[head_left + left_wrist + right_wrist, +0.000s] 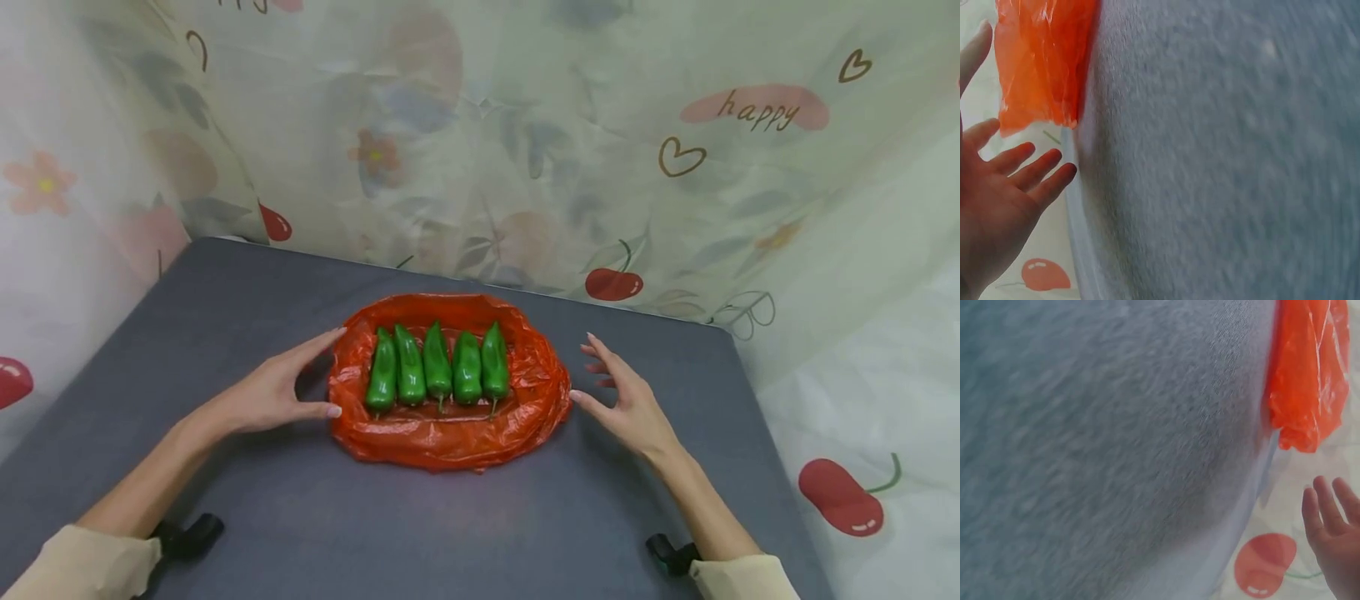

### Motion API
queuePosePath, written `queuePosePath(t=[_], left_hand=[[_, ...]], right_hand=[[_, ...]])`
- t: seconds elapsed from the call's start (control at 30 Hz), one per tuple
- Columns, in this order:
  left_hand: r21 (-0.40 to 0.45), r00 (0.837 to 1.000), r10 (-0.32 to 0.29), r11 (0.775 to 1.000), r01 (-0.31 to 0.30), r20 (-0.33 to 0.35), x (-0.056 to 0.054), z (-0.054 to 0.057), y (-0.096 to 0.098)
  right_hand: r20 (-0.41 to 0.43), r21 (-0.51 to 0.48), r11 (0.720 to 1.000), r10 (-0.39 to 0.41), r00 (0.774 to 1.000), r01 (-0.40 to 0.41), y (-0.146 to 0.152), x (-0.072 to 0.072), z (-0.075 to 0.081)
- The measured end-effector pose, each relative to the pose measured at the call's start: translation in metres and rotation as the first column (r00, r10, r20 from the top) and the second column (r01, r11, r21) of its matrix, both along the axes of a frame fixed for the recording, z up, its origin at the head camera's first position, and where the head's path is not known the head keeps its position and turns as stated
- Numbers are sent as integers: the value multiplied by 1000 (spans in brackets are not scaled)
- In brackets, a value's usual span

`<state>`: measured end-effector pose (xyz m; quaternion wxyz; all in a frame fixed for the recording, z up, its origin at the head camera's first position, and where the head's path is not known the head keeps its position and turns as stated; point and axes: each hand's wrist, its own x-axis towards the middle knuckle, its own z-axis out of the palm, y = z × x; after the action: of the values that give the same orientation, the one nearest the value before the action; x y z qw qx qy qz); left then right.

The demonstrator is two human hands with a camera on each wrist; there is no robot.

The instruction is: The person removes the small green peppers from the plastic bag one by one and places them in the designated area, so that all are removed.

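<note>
Left hand [273,393] and right hand [630,410], fingers spread, flank the red bag [450,446] on the table [480,542]. Its crumpled rim [551,379] stands between them and five peppers [437,362]. Behind hangs a curtain [525,192].

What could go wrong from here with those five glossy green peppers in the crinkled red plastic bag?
The crinkled red plastic bag looks soft, so its rim might fold inward if the left hand and right hand squeeze from its two ends.

The glossy green peppers lie side by side, apparently unfastened; tilting the bag could roll them together.
</note>
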<state>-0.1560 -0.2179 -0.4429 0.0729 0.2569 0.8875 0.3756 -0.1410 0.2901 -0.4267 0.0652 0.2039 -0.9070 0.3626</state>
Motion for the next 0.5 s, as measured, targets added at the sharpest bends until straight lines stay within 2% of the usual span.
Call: queuePosePath(t=[0.27, 0.5], left_hand=[[15, 999, 6, 1000, -6, 45, -3, -1, 9], [17, 998, 11, 1000, -12, 65, -4, 0, 10]], right_hand=[[46, -64, 998, 31, 998, -28, -21, -4, 9], [38, -103, 992, 82, 996, -77, -32, -14, 2]])
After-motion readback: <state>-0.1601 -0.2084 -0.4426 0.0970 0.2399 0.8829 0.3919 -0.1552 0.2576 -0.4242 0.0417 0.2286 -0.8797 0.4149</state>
